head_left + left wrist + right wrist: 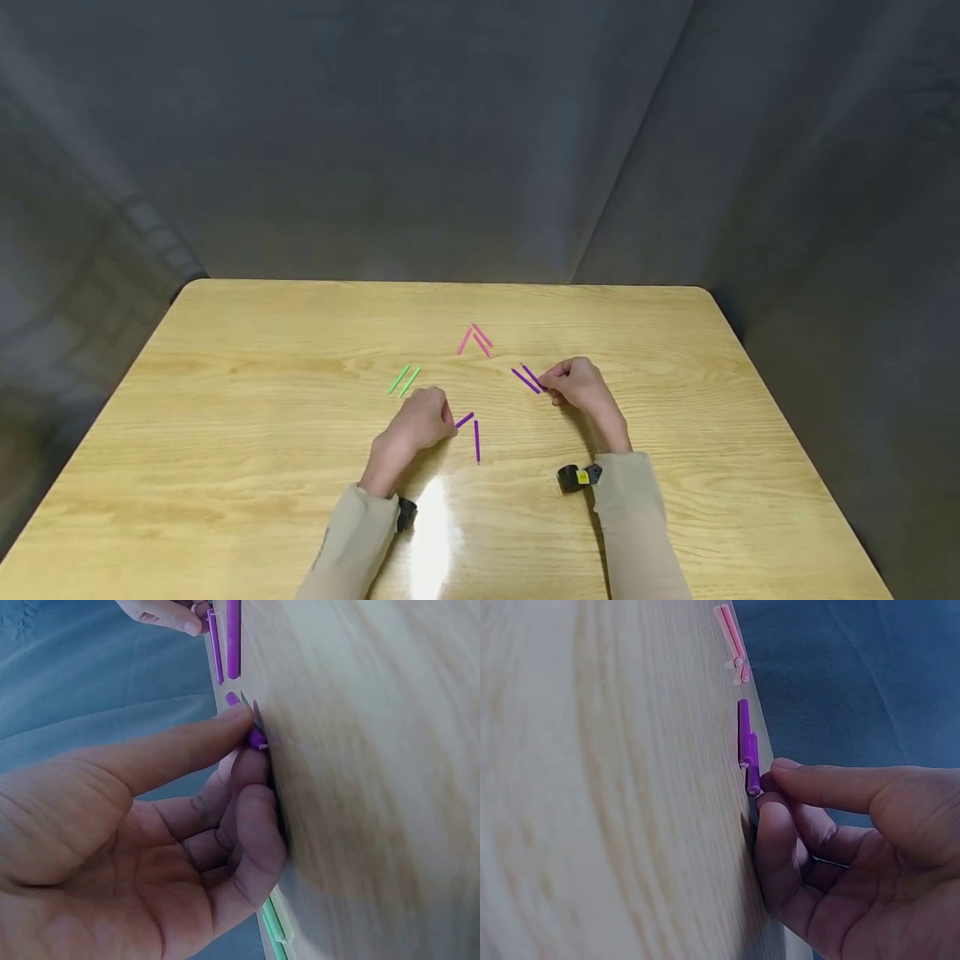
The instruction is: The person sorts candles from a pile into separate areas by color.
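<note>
My left hand [414,425] pinches a short purple stick [466,419] between thumb and fingertips, low over the wooden table. In the left wrist view, the end of this stick shows below the thumb tip. Just right of it another purple stick [477,442] lies lengthwise. Farther right, my right hand [581,385] has its thumb and index finger at the near end of a slanted purple stick [753,776], apparently pinching it; its tip stays visible. Close alongside, nearly parallel, lies one more purple stick [526,381].
Two green sticks [409,382] lie side by side beyond my left hand. Toward the back, three pink sticks [464,342] form a peaked shape. The wooden table [247,400] ends at dark grey curtains [420,142]. Black cameras [572,478] are worn at both wrists.
</note>
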`<state>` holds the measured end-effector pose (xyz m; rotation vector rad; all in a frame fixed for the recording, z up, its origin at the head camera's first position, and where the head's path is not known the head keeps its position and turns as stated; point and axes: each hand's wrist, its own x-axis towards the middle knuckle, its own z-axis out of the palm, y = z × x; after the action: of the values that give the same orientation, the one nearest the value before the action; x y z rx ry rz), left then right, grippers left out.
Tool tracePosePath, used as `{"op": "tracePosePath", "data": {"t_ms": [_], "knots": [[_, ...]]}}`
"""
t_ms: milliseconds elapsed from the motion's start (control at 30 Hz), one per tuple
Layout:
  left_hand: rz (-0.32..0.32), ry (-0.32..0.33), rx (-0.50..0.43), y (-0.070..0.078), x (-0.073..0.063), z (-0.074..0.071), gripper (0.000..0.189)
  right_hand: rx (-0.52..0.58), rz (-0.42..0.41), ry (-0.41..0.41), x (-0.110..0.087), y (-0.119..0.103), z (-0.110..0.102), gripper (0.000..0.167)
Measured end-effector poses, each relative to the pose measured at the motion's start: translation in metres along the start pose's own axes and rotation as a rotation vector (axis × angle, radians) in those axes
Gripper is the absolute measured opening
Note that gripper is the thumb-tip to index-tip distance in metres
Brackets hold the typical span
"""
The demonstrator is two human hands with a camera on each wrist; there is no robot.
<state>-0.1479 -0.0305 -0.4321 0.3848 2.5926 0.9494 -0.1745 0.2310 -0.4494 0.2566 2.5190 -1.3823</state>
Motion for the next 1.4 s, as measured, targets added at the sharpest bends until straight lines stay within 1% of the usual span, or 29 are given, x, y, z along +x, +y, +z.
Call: {"op": "tracePosePath", "data": {"t_ms": [133, 200, 400, 567, 667, 867, 967, 1067, 1200, 1400], "knots": [[0.023, 0.018, 0.015, 0.001, 0.005, -0.003, 0.021, -0.011, -0.008, 0.004, 0.002, -0.002, -0.004, 0.016], [0.026, 0.016, 0.014, 0.002, 0.007, -0.004, 0.02, -0.015, -0.012, 0.008, 0.004, -0.003, -0.006, 0.016], [-0.002, -0.003, 0.003, 0.003, 0.012, -0.005, 0.018, -0.005, -0.012, 0.001, 0.008, -0.003, -0.01, 0.016], [-0.009, 0.01, 0.031, 0.005, 0.018, -0.007, 0.018, 0.022, -0.025, -0.018, 0.011, -0.004, -0.012, 0.015], [-0.013, 0.019, 0.026, 0.007, 0.021, -0.008, 0.019, 0.037, -0.031, -0.025, 0.011, -0.004, -0.014, 0.016], [-0.012, 0.04, 0.018, 0.009, 0.023, -0.008, 0.017, 0.041, -0.046, -0.046, 0.007, -0.007, -0.019, 0.017], [0.007, 0.054, 0.009, 0.01, 0.023, -0.005, 0.017, 0.032, -0.079, -0.045, 0.001, -0.014, -0.021, 0.016], [0.032, 0.061, 0.006, 0.012, 0.025, -0.002, 0.019, 0.004, -0.123, -0.068, -0.006, -0.024, -0.017, 0.015], [0.057, 0.059, 0.027, 0.016, 0.028, 0.0, 0.018, -0.033, -0.175, -0.152, -0.014, -0.035, -0.006, 0.011], [0.053, 0.041, 0.056, 0.018, 0.031, 0.0, 0.016, -0.032, -0.227, -0.21, -0.015, -0.043, 0.01, 0.008]]}}
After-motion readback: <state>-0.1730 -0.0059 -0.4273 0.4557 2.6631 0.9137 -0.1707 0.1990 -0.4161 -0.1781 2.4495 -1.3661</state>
